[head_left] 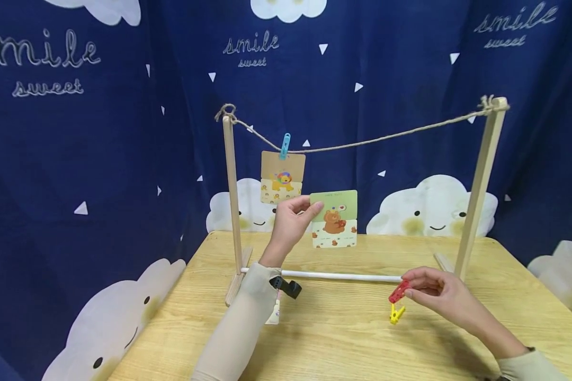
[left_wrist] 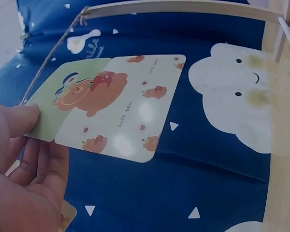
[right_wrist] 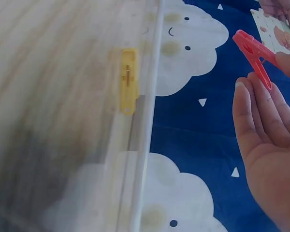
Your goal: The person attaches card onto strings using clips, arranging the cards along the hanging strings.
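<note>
Two things could drop if our pinch slackens: the bear card (head_left: 334, 233) in our left hand (head_left: 289, 219), the red clothespin (head_left: 398, 292) in our right hand (head_left: 445, 299).

i've got the l hand (head_left: 292, 219) raised, just above the desk's (head_left: 343, 338) back edge in head view, thumb & fingers pinched; l forearm (head_left: 238, 323) slants up to it. my r hand (head_left: 438, 292) is lower, nearer the right edge, thumb vs fingertips, r forearm (head_left: 498, 333) angled in from the right.
</note>
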Demonstrator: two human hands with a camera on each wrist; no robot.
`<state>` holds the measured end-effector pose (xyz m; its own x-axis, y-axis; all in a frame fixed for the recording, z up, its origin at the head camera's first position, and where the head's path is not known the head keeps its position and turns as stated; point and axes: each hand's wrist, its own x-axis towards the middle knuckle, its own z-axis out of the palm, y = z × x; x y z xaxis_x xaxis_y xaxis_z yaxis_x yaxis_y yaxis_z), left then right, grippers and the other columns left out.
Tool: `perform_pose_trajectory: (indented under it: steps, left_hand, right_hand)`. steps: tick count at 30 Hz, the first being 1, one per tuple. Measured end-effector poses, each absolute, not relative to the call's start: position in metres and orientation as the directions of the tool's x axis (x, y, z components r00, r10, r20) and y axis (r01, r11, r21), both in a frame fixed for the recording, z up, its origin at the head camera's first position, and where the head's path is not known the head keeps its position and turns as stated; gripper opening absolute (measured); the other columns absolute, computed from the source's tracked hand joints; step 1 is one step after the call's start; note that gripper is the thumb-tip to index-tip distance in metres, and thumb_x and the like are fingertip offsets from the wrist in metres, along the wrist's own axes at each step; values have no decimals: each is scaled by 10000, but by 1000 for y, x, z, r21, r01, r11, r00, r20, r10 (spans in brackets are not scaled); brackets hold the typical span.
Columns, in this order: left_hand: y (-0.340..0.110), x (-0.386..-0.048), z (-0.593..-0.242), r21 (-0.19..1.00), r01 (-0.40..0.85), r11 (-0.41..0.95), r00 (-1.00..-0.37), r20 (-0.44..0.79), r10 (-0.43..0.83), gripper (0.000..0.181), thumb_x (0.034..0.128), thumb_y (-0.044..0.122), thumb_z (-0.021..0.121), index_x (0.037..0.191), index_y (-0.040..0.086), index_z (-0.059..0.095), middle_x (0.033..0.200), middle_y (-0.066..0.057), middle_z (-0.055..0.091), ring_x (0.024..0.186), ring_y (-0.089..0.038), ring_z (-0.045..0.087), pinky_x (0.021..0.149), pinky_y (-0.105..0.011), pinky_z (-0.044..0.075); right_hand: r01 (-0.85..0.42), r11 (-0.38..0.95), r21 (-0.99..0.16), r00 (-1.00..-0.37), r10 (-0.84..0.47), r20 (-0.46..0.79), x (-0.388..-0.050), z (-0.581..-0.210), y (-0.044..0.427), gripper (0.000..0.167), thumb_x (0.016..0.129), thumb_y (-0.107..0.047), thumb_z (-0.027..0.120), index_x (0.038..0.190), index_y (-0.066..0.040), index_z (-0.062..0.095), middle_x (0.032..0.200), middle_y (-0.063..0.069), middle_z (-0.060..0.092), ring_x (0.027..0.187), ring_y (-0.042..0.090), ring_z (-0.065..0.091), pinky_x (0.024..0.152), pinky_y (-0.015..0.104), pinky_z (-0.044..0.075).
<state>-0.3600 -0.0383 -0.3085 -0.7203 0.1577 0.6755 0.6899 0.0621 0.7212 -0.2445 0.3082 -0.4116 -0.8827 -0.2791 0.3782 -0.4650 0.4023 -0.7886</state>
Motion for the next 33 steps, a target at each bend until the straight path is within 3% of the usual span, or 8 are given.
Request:
perform_pose_trajectory:
  steps: [6, 9, 19, 26, 33]
  left_hand:
    - [-35, -359, -303, 720, 693, 48, -718, 682, 138, 320, 955, 235, 771, 738, 55, 620, 666, 31, 492, 705, -142, 479, 639, -274, 375]
    - [-35, -360, -301, 710, 703, 42, -707, 693, 139, 335, 958, 232, 768, 726, 56, 601, 648, 27, 454, 681, -148, 446, 627, -275, 356]
    - [-35, -362, -293, 715, 696, 67, -716, 685, 133, 263, 963, 251, 764, 811, 45, 704, 700, 35, 574, 692, -133, 510, 618, -272, 386]
    - [-30, -365, -286, 719, 692, 66, -721, 683, 119, 239, 952, 241, 777, 851, 28, 736, 670, 29, 544, 635, -120, 446, 584, -262, 357]
    - [-29, -368, -280, 739, 667, 96, -745, 660, 94, 204, 934, 250, 795, 1005, 58, 805, 857, -23, 754, 769, -71, 638, 688, -236, 498]
  right_hand:
    - [-442, 420, -793, -895, -265, 359, -247, -399, 298, 289, 954, -139, 761, 1197, -17, 664, 1011, 84, 772, 916, 184, 752, 775, 248, 599]
    - [-474, 408, -780, -879, -275, 390, -249, -391, 292, 284, 950, -114, 761, 1194, -4, 666, 1003, 95, 772, 900, 172, 754, 766, 244, 598]
    - [-556, 432, -710, -831, -304, 465, -256, -348, 266, 253, 932, -105, 781, 1169, -72, 700, 1000, 59, 771, 895, 140, 742, 780, 218, 588]
    - [-608, 491, -624, -793, -327, 514, -256, -304, 251, 235, 951, -149, 768, 1178, -133, 706, 1019, 5, 756, 887, 147, 729, 769, 214, 583]
    - [-654, 521, -548, -747, -334, 575, -254, -259, 236, 252, 954, -137, 763, 1201, -148, 716, 1118, 7, 744, 932, 106, 715, 763, 190, 570]
